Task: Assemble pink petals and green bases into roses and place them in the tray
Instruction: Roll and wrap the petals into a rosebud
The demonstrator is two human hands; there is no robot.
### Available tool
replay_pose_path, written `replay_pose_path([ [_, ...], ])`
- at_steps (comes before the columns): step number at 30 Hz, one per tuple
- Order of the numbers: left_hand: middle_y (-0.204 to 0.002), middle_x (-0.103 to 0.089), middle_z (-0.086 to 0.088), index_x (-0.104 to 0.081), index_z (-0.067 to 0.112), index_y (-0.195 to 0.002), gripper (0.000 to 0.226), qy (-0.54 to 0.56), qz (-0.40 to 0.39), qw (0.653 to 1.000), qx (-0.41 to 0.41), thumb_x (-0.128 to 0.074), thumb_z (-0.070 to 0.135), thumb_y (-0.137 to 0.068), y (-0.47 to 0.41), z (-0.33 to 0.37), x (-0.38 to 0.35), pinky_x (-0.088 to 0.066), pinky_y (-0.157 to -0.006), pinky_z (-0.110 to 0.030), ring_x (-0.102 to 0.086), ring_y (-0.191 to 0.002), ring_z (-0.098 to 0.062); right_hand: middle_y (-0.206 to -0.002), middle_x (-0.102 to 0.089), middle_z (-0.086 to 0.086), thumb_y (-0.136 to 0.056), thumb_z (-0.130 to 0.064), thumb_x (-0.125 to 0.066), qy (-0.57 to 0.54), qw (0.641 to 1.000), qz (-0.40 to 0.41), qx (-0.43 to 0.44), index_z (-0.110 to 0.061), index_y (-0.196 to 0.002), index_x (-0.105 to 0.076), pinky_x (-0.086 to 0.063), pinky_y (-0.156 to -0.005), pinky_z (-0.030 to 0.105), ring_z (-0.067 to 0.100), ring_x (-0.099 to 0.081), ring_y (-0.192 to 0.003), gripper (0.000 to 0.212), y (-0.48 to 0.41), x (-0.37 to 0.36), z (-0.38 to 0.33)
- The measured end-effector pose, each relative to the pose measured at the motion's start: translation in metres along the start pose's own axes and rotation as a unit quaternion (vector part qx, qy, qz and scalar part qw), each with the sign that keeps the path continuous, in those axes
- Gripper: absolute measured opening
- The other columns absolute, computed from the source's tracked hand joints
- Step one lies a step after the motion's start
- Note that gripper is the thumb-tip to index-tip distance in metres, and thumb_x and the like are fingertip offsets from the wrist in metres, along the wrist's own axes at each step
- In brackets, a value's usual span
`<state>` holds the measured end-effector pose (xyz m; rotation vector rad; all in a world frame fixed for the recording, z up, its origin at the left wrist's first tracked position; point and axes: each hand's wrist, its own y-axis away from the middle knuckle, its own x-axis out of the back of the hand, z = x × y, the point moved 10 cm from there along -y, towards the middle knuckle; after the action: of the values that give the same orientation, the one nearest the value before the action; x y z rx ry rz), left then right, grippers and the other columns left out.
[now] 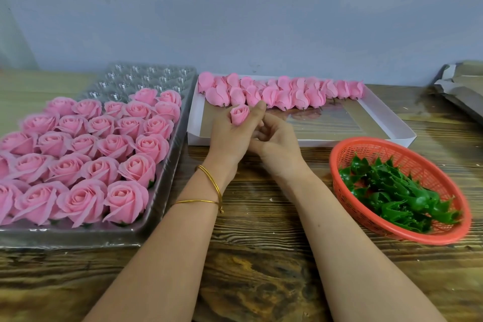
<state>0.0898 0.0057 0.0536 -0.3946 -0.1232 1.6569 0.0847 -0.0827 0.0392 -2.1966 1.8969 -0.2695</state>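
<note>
Left hand pinches pink rosebud, bloom up. Keep squeeze light; petals likely crush. Right hand curled against it at 3 o'clock, cannot tell whether it holds anything. Green bases in red basket at 4 o'clock. Seat bud peg straight. Clear tray at 9 o'clock, far cells free.

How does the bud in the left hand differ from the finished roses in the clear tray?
The bud is small and tightly closed; the finished roses are larger, with outer petals spread. The bud is held in the left hand; the finished roses sit in the clear tray. Green shows under some finished roses, none on the bud. Both are pink.
</note>
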Motion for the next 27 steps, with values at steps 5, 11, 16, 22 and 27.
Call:
replay_pose_path([
  [5,-0.059,-0.061,0.009,-0.067,0.031,-0.058,0.031,0.018,-0.010,1.000,0.023,-0.069,0.023,-0.088,-0.003,-0.007,0.002,-0.055,-0.058,-0.024,-0.063,-0.062,-0.005,-0.106,-0.068,0.022,-0.085,0.014,-0.060,0.001,1.000,-0.024,-0.013,0.008,-0.109,-0.063,-0.052,-0.094,0.040,0.018,-0.065,-0.095,0.025,0.003,-0.004,0.000],
  [11,-0.052,-0.052,0.009,-0.058,0.027,-0.054,0.036,0.016,-0.009,0.999,0.032,-0.068,0.033,-0.087,-0.004,-0.011,0.002,-0.053,-0.058,-0.025,-0.056,-0.054,-0.006,-0.103,-0.068,0.018,-0.082,0.016,-0.060,-0.003,0.999,-0.022,-0.029,-0.003,-0.109,-0.066,-0.049,-0.097,0.044,0.021,-0.064,-0.096,0.033,0.003,-0.006,0.002],
  [16,-0.051,-0.051,0.007,-0.054,0.027,-0.045,0.039,0.028,0.013,0.997,0.066,-0.065,0.041,-0.080,-0.004,-0.019,0.003,-0.053,-0.059,-0.030,-0.058,-0.056,-0.010,-0.094,-0.062,0.014,-0.074,0.021,-0.065,0.009,0.999,0.010,-0.031,0.009,-0.113,-0.057,-0.051,-0.087,0.040,0.024,-0.061,-0.088,0.041,0.000,0.000,0.005],
  [22,-0.051,-0.050,0.011,-0.057,0.030,-0.049,0.035,0.018,-0.002,0.999,0.039,-0.065,0.039,-0.083,-0.004,-0.013,0.003,-0.049,-0.064,-0.031,-0.053,-0.056,-0.007,-0.096,-0.065,0.018,-0.080,0.017,-0.064,0.014,1.000,0.002,-0.026,0.006,-0.117,-0.058,-0.051,-0.084,0.033,0.021,-0.061,-0.088,0.039,0.001,-0.001,0.002],
  [27,-0.059,-0.057,-0.001,-0.058,0.024,-0.049,0.041,0.021,-0.030,0.999,0.027,-0.067,0.033,-0.087,-0.004,-0.011,0.000,-0.053,-0.064,-0.033,-0.059,-0.059,-0.009,-0.111,-0.066,0.022,-0.085,0.015,-0.059,0.014,0.999,-0.032,-0.016,0.006,-0.117,-0.060,-0.051,-0.092,0.030,0.016,-0.063,-0.097,0.033,0.004,-0.006,-0.001],
])
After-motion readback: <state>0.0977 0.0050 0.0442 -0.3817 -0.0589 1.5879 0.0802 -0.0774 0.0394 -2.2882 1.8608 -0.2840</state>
